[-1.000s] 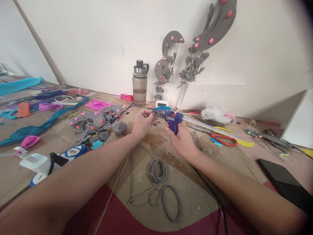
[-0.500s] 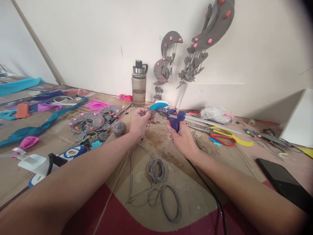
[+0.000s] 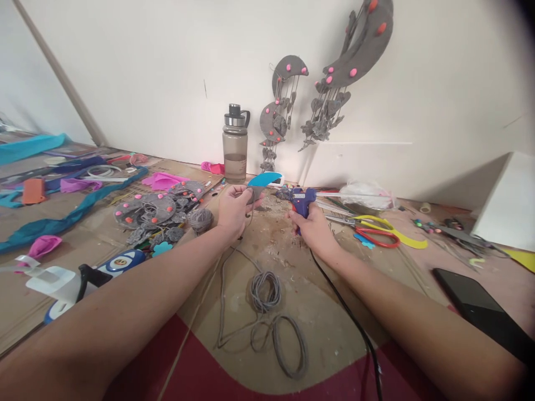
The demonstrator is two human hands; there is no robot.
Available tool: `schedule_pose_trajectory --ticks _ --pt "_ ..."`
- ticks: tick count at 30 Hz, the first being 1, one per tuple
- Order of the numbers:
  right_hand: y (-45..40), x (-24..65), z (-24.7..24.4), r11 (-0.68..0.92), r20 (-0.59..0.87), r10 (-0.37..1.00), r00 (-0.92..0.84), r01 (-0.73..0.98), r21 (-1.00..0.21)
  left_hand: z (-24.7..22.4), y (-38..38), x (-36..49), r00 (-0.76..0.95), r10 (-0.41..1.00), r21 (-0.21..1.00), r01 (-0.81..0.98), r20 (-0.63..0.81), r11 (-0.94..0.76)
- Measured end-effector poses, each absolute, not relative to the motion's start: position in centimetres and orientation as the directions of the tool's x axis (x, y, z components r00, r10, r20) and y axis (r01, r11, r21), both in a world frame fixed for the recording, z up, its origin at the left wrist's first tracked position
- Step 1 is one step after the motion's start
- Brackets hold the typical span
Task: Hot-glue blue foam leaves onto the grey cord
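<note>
Pinched in the fingers of my left hand (image 3: 234, 211) is a flat curved piece (image 3: 264, 179), bright blue at its far part and wrapped in grey nearer my fingers. A grey yarn strand hangs from that hand toward the loose coils of grey yarn (image 3: 266, 291) on the cardboard. My right hand (image 3: 314, 227) is closed round the handle of a blue glue gun (image 3: 301, 199), its nozzle pointing left toward the curved piece with a gap between. A clear glue stick sticks out of its back, and a black cord runs down from it.
A water bottle (image 3: 235, 145) stands by the wall, near hanging grey moon ornaments (image 3: 288, 68). Scissors (image 3: 378, 236) lie right, a phone (image 3: 472, 301) nearer me. A yarn ball (image 3: 200, 221), decorated grey pieces (image 3: 154, 209) and a tape dispenser (image 3: 54, 284) are at left.
The glue gun's nozzle has moved away from the curved piece, to the right. More of the blue part now shows, and the piece is tilted differently in my left hand.
</note>
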State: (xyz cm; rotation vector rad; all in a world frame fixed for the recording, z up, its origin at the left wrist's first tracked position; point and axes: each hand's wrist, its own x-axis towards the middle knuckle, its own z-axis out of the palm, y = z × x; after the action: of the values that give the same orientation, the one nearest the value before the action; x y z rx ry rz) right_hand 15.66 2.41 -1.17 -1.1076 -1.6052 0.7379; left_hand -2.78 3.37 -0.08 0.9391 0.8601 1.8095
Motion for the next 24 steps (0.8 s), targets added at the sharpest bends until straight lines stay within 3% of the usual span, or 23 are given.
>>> schedule_pose_trajectory --ticks 3,6,8,10,12,13,16,18,20,24 --pt "3.5 16.0 -0.7 0.142 0.114 0.985 -0.131 0.236 -0.961 0.0 3.2 -2.7 -0.300 0.924 0.847 -0.403 0.236 -0.347" --pt "4.3 16.7 -0.1 0.043 -0.026 0.988 -0.155 0.426 -0.904 0.4 2.9 -2.3 -0.294 0.927 0.857 -0.389 0.234 -0.339" --pt "4.5 17.3 0.3 0.128 0.066 0.991 -0.119 0.643 -0.755 0.6 2.7 -1.9 -0.285 0.928 0.864 -0.374 0.239 -0.338" --pt "4.2 17.7 0.6 0.262 0.300 0.948 -0.107 0.795 -0.547 0.8 2.5 -1.6 -0.280 0.925 0.868 -0.355 0.257 -0.348" --pt "3.4 17.8 1.0 0.367 0.519 0.847 -0.114 0.833 -0.415 0.9 2.4 -1.5 -0.282 0.916 0.871 -0.321 0.286 -0.371" --pt "3.0 17.5 1.3 0.409 0.579 0.807 -0.116 0.817 -0.407 0.9 2.3 -1.5 -0.286 0.908 0.875 -0.291 0.306 -0.387" --pt "1.6 15.6 2.0 0.475 0.531 0.839 -0.120 0.637 -0.607 1.0 2.1 -1.6 -0.291 0.863 0.875 -0.133 0.414 -0.465" --pt "0.9 13.5 2.4 0.401 0.391 0.913 -0.111 0.411 -0.819 1.1 1.8 -1.6 -0.266 0.820 0.846 -0.026 0.507 -0.532" --pt "0.5 11.3 2.8 0.262 0.251 0.964 -0.086 0.142 -0.955 1.4 1.5 -1.7 -0.235 0.790 0.815 0.020 0.567 -0.579" --pt "0.2 8.2 3.7 0.001 0.038 0.987 -0.159 -0.224 -0.975 2.1 1.3 -2.1 -0.249 0.787 0.811 -0.012 0.565 -0.585"
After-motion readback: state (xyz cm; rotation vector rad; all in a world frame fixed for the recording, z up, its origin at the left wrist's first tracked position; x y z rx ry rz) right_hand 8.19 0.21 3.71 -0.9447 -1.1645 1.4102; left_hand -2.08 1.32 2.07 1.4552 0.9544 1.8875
